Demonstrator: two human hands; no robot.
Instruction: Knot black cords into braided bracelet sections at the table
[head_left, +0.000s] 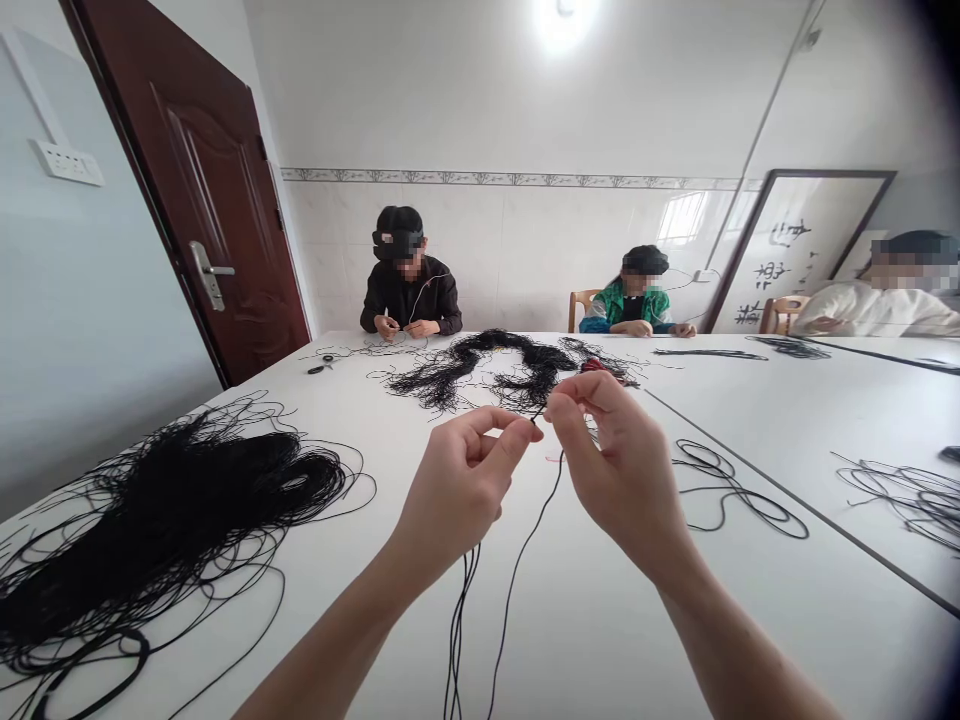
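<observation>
Over the middle of the white table, both my hands are raised and nearly touching at the fingertips. A thin black cord [534, 571] runs between them, and its tail hangs down toward the front edge. My left hand [471, 470] pinches the cord between thumb and forefinger. More black strands [459, 630] dangle below that hand. Just to the right, my right hand [616, 460] pinches the cord in the same way, thumb against forefinger. The exact spot where the cord lies in the fingertips is partly hidden.
A large heap of black cord [187, 490] lies at left, another bundle [480, 350] behind my hands. Scissors [321, 365] rest at the far left. Loose coils [739, 490] lie at right. Across the white table [360, 620] sit several people working with their hands.
</observation>
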